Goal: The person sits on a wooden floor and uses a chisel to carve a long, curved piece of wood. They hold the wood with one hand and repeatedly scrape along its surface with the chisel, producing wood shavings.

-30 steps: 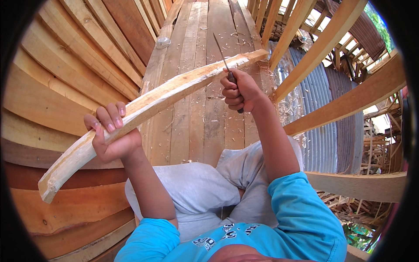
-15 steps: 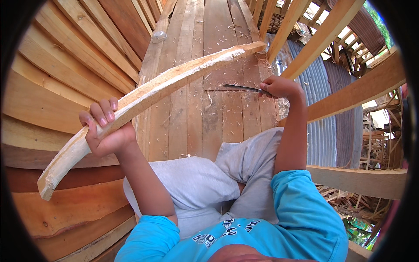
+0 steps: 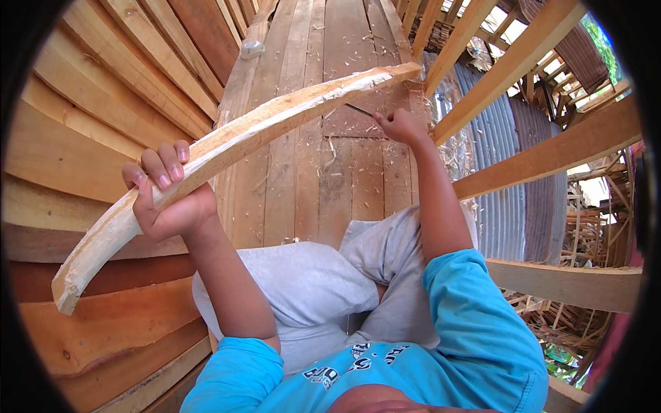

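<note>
A long pale piece of wood [image 3: 268, 118], roughly shaved along its side, slants across the view from lower left to upper right. My left hand [image 3: 169, 189] is wrapped round it toward its lower end, thumb on one side and fingers over the top. My right hand [image 3: 401, 127] is closed round the handle of a knife beyond my right knee. The thin dark blade [image 3: 358, 109] points left toward the wood's lower edge; its tip is at or just behind that edge, and I cannot tell whether it touches.
Wood shavings lie scattered over the plank floor [image 3: 330, 199]. A plank wall [image 3: 76, 151] rises on the left. To the right stand wooden rails [image 3: 551, 162], with corrugated metal sheets [image 3: 496, 151] beyond. A small clear container [image 3: 252, 49] sits far left on the floor.
My right hand has moved left and up with the knife, bringing the blade close to the wood. My left hand still grips the wood, which has shifted only slightly.
</note>
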Tool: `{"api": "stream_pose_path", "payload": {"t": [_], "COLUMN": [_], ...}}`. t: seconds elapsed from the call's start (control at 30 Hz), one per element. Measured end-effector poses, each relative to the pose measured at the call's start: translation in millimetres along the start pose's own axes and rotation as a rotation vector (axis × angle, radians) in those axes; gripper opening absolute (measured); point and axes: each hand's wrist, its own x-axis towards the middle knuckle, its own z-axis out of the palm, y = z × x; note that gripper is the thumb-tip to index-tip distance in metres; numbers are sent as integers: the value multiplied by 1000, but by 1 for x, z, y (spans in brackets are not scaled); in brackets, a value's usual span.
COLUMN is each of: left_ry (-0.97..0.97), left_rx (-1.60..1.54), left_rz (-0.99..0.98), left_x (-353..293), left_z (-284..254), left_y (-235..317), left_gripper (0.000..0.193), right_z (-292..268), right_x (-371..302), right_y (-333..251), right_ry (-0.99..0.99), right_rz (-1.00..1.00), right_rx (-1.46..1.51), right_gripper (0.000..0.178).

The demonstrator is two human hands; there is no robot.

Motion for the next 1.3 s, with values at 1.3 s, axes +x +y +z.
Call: {"api": "stream_pose_path", "payload": {"t": [1.3], "left_ry": [249], "left_rx": [28], "left_rz": [-14], "left_x": [-2], "left_z": [-4], "left_y": [-5], "left_gripper": [16], "right_z": [95], "right_x": [35], "right_y": [16], "right_ry": [218], "right_rz": [-182], "right_rx": [-35], "right_gripper": [36]}}
